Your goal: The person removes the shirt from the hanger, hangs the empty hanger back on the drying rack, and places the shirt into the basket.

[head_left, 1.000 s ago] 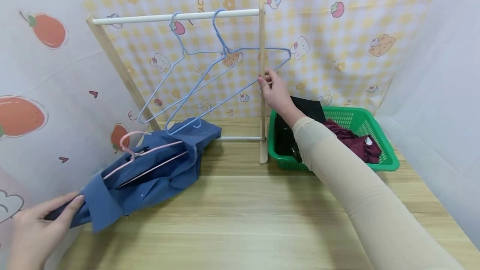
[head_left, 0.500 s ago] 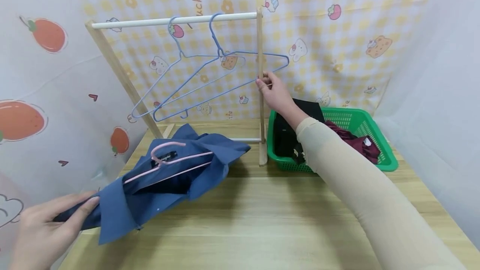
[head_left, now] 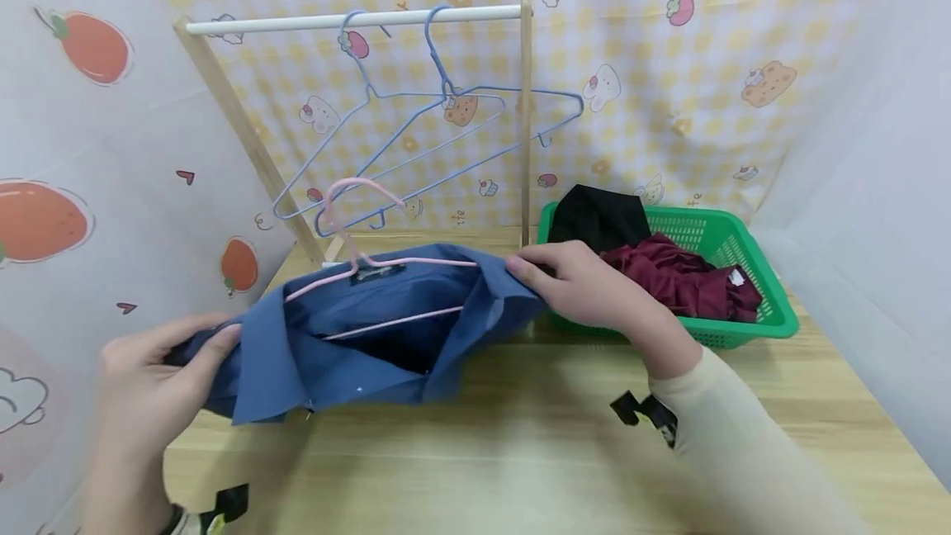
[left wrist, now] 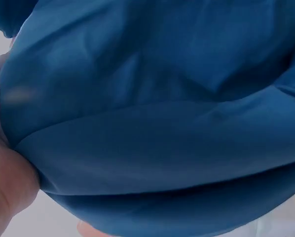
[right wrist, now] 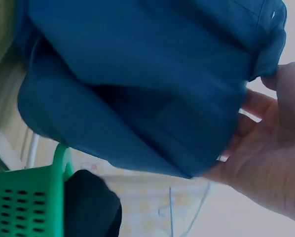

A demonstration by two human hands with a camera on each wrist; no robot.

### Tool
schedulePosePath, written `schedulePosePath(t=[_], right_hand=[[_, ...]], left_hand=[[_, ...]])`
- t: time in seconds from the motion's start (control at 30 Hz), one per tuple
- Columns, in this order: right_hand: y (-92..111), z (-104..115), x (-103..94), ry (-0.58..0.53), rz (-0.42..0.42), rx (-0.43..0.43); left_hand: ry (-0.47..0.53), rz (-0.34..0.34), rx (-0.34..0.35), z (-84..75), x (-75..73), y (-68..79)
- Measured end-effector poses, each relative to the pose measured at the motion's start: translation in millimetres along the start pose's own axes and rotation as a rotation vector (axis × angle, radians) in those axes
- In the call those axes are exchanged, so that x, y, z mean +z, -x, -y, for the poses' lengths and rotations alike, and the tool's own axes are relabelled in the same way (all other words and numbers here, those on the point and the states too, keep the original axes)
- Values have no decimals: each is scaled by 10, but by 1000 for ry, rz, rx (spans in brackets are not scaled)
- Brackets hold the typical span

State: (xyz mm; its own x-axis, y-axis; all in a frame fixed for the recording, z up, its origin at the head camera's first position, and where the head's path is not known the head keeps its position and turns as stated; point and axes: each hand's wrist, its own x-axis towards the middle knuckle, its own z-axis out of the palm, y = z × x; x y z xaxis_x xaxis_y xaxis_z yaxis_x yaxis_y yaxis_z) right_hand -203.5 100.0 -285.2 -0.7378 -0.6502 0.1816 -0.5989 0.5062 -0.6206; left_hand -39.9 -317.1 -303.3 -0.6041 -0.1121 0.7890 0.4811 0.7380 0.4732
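Note:
A blue collared shirt (head_left: 349, 378) is spread between both hands above the table, with a pink hanger (head_left: 416, 322) inside its neck and the hook sticking up out of the collar. My left hand (head_left: 159, 370) pinches the shirt's left shoulder between thumb and fingers. At the other shoulder my right hand (head_left: 587, 283) grips the cloth beside the collar, thumb on top. Blue cloth fills most of the left wrist view; in the right wrist view the shirt (right wrist: 152, 89) hangs from the fingers. The hanger's ends are hidden under the cloth.
Behind the shirt stands a rack with a white rail (head_left: 297, 23) and wooden posts (head_left: 526, 122). Two blue hangers (head_left: 438, 97) hang from it. To the right, a green basket (head_left: 773, 304) holds a black garment (head_left: 602, 217) and a maroon garment (head_left: 691, 271).
My right hand has let go of the rack's right post and taken the shirt's right shoulder. The left hand has brought the shirt right and up, and its collar now faces me.

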Motion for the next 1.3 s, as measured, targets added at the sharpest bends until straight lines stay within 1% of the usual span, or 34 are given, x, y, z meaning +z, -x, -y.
schedulePosePath(t=[0.07,0.2,0.3,0.37,0.43,0.5,0.57,0.67,0.77,0.83,0.9,1.0,1.07,1.13,1.2,1.3], right_hand=[[163,-19,-6,2,-66,24],[507,-66,-50,27,-202,105],[731,-95,-91,45,-293,169],[858,-132,-132,64,-366,213],[955,-164,-194,85,-449,245],[1030,-185,-277,93,-539,258],[1098,-191,-375,87,-615,264],[1176,-201,-483,83,-674,286],[1214,-247,-476,71,-660,338],[1223,-304,-407,31,-624,380],[1221,-364,-312,-40,-578,417],[1209,-443,-182,-136,-517,441],[1188,-468,-118,-158,-488,438],[1170,-484,-76,-164,-468,438],[1163,-487,-53,-156,-450,446],[1171,-484,-37,-149,-431,462]], left_hand=[[6,-2,-1,-12,106,-36],[19,11,-14,-77,391,-71],[37,40,-30,-154,618,-106],[47,83,-38,-213,771,-164],[69,119,-31,-269,908,-243],[89,150,-28,-331,1023,-341],[103,164,-19,-400,1116,-432],[109,158,-12,-473,1227,-504],[72,137,-26,-470,1319,-459],[35,130,-75,-434,1359,-377],[17,134,-169,-396,1376,-278],[19,129,-356,-365,1368,-136],[27,120,-471,-363,1355,-55],[27,111,-551,-363,1347,7],[36,106,-593,-364,1344,55],[70,92,-609,-351,1349,91]])
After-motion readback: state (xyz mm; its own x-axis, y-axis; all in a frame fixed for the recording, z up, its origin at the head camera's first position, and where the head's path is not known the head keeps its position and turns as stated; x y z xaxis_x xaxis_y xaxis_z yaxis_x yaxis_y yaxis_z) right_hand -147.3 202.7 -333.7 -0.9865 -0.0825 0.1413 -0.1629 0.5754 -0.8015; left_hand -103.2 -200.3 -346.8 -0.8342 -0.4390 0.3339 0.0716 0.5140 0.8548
